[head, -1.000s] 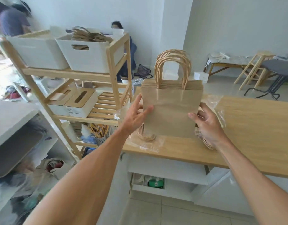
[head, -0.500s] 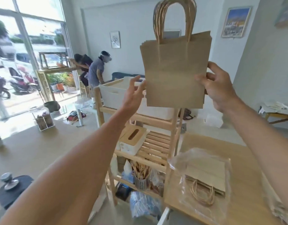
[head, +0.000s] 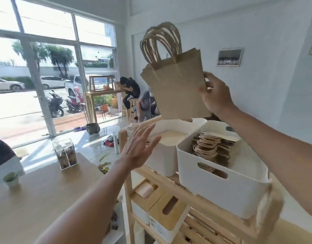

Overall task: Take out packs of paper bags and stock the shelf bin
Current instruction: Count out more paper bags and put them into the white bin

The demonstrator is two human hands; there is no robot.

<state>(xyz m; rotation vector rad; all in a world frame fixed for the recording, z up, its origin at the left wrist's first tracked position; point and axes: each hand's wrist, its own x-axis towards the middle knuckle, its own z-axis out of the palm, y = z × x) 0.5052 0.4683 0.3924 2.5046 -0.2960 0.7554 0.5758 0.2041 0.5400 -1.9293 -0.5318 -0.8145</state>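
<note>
Left hand (head: 137, 147) now off the bags, fingers spread open below; stack of paper bags (head: 176, 88) lifted from the table, pinched by right hand (head: 215, 95) above the white bins (head: 220, 187) on the shelf (head: 195, 196), ready for dropping in.

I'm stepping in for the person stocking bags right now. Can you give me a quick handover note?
Right hand: grips the stack of paper bags by its right edge, held up above the two white bins, handles up.
Left hand: open, holds nothing, hovering near the left bin.
Right bin on the top shelf already holds paper bags.
Done: stack is unwrapped and lifted.
Left: lower it into the bin, then fetch more packs.
</note>
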